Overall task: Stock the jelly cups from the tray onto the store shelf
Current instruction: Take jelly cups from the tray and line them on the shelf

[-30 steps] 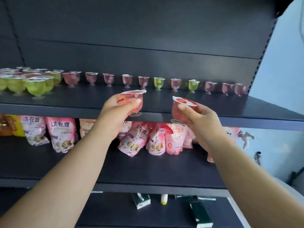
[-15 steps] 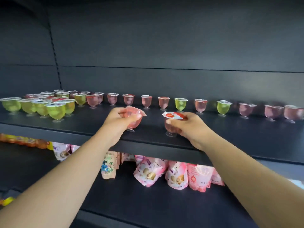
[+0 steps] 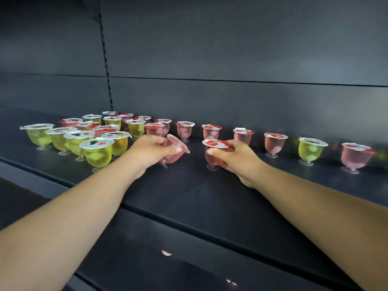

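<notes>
Left hand (image 3: pixel 150 151) grasps pink jelly cup (image 3: pixel 175 152), tilted, foot just above shelf (image 3: pixel 210 198). Right hand (image 3: pixel 235 159) grasps upright strawberry jelly cup (image 3: pixel 214 154), foot touching shelf, front of back row.

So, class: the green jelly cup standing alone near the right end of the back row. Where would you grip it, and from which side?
Grip the green jelly cup round its wide bowl just under the lid rim, coming from the front. It stands upright on a narrow foot, with open shelf before it and the back wall close behind.
</notes>
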A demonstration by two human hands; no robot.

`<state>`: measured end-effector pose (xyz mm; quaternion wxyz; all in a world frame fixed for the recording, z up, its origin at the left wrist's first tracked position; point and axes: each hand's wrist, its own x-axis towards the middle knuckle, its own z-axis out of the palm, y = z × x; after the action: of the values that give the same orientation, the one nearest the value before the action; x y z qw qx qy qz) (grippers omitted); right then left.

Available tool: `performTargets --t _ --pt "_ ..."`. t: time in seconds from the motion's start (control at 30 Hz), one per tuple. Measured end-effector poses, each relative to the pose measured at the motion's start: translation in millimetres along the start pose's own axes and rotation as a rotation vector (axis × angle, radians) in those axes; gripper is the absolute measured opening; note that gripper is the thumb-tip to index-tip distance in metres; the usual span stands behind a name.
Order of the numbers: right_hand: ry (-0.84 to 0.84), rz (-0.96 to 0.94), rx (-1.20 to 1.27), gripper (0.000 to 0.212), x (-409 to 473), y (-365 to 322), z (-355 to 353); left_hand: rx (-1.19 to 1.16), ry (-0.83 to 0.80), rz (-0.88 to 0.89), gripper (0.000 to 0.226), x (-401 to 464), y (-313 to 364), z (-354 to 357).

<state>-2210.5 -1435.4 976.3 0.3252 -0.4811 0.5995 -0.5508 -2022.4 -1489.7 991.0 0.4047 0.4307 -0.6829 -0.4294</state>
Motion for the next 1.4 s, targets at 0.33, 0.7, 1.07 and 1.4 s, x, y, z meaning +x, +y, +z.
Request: performTargets --t 0.33,0.7,1.07,1.4 --pt "0.054 -0.066 -0.166 0.046 68.9 14.2 13.2 -0.119 0.115 -0.1 0.02 76.2 -6.2 34.6" --pt "-0.015 -0.067 -0.246 0.028 81.5 11.1 13.4 0.013 0.095 -0.098 0.026 95.1 -17.7 40.4" --pt "0.078 -0.067 -0.405 0.023 63.8 1.9 15.4 0.104 0.068 -0.099 0.072 102.4 -24.9 34.7" --pt "0.024 -0.069 -0.966 0.038 -58.9 -11.7 -3.3 0.67 0.05 -0.016 0.047 -15.3 -0.9 37.2"
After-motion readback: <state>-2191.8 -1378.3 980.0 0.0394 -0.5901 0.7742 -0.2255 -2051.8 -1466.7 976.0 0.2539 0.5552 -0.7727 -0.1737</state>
